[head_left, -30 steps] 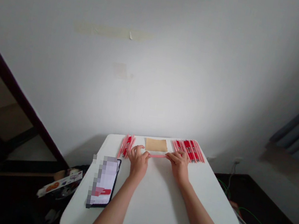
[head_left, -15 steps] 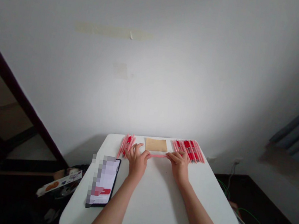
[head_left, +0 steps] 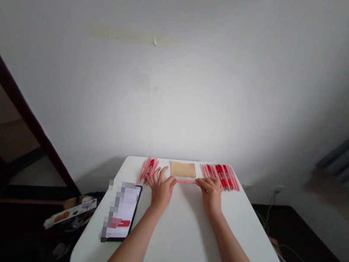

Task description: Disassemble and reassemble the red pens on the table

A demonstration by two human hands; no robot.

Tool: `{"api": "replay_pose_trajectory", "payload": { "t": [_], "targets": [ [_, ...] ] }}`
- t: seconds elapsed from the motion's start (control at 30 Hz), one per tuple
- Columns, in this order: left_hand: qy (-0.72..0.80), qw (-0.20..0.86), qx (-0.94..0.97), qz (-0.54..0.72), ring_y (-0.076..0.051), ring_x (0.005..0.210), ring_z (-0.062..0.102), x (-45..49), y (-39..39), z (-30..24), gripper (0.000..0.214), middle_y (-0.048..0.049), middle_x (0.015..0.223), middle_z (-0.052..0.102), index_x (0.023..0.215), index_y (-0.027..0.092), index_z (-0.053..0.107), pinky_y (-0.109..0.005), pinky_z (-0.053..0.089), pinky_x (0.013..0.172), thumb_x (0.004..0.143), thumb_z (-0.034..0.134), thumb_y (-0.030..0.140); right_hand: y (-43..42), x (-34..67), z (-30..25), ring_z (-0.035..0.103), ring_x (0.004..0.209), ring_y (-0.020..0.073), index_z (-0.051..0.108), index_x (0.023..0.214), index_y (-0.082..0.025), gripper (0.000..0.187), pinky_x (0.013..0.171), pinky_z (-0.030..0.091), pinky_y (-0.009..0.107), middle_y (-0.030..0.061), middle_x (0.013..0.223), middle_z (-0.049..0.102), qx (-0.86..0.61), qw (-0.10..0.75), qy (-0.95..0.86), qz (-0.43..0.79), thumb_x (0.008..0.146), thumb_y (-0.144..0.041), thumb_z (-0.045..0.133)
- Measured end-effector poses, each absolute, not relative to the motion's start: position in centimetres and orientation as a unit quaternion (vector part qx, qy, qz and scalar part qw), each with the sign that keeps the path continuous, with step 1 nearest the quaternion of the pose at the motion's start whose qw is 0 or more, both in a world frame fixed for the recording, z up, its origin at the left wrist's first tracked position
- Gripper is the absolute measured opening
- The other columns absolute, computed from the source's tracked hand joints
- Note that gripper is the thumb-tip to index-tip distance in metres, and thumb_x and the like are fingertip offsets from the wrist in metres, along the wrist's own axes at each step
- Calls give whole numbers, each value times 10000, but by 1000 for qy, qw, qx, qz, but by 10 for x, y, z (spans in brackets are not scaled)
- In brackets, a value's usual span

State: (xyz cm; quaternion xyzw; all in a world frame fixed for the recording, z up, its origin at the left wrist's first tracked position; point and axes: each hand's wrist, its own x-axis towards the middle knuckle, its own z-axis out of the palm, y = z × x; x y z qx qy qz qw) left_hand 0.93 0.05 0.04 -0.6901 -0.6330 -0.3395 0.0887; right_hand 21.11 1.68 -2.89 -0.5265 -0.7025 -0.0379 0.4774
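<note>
A slim pink pen [head_left: 185, 181] lies level between my two hands, just in front of a tan rectangular piece [head_left: 183, 169] that looks like paper or card. My left hand [head_left: 162, 189] pinches the pen's left end between thumb and forefinger, its other fingers spread. At the right end, the fingers of my right hand [head_left: 210, 192] close on the same pen and hide its tip. Several pink and red pens [head_left: 221, 176] lie side by side beyond my right hand. A smaller group of pink and red pens [head_left: 148, 170] sits beside my left fingers.
The white table [head_left: 185, 237] has rounded corners and stands against a pale wall [head_left: 200, 87]. A phone [head_left: 123, 213], its screen partly blurred out, lies at the table's left. Green cables [head_left: 303, 257] and boxes are on the floor at right; clutter lies at left.
Both hands keep hold of the pen and have barely moved. The whole view has shifted slightly.
</note>
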Motion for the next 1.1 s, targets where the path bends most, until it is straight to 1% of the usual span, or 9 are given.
{"api": "replay_pose_trajectory", "payload": {
  "t": [0.07,0.17,0.3,0.53,0.67,0.77,0.9,1.0,1.1],
  "targets": [
    [-629,90,-690,-347,-343,1292,361,9,0,2,163,-53,1337,529,935,317,709,-727,152,1057,795,641,365,17,212,-29,476,944,239,745,943,-327,199,854,315,406,23,876,719,-527,477,-702,-37,909,-348,549],
    [-627,96,-691,-348,-334,1283,374,9,-1,4,170,-58,1298,554,918,301,709,-698,163,1074,754,692,343,16,212,-29,477,940,238,746,936,-324,210,856,316,407,26,873,719,-528,476,-702,-37,914,-354,540],
    [-629,99,-690,-344,-325,1264,389,9,0,4,90,-54,1267,572,851,291,715,-703,158,1069,782,661,311,16,211,-28,475,944,239,745,939,-323,212,857,315,406,25,875,718,-530,473,-703,-38,914,-357,537],
    [-635,101,-689,-334,-324,1261,393,9,1,2,103,-58,1263,574,806,275,720,-705,161,1066,814,618,285,17,212,-30,478,943,244,747,927,-333,215,859,314,416,26,877,719,-532,471,-703,-30,913,-362,534],
    [-633,89,-689,-341,-329,1266,390,9,1,1,119,-56,1291,559,876,302,728,-683,183,1071,799,639,322,18,213,-30,478,950,241,747,934,-325,218,874,317,418,24,885,721,-533,472,-702,-23,915,-362,533],
    [-628,81,-691,-349,-320,1257,402,8,2,0,202,-60,1297,551,950,318,716,-652,202,1079,753,693,352,19,213,-30,478,941,240,747,933,-322,218,868,324,416,26,873,720,-535,475,-698,-22,913,-371,536],
    [-627,84,-693,-347,-292,1243,420,8,2,-1,137,-44,1268,564,892,303,711,-628,200,1090,757,693,308,19,213,-30,476,945,243,748,929,-320,221,852,332,411,27,873,721,-531,477,-700,-20,911,-382,536],
    [-627,84,-693,-346,-290,1238,419,8,1,0,97,-41,1256,568,861,304,711,-640,192,1086,790,654,337,19,213,-30,477,940,243,750,917,-314,229,850,334,408,24,872,723,-528,480,-700,-14,913,-386,533],
    [-632,83,-689,-345,-290,1225,424,9,1,1,117,-45,1249,567,848,298,713,-650,182,1085,813,619,360,19,213,-30,481,933,244,751,914,-312,234,855,334,408,19,874,725,-528,484,-698,-11,914,-390,530]
  ]
}}
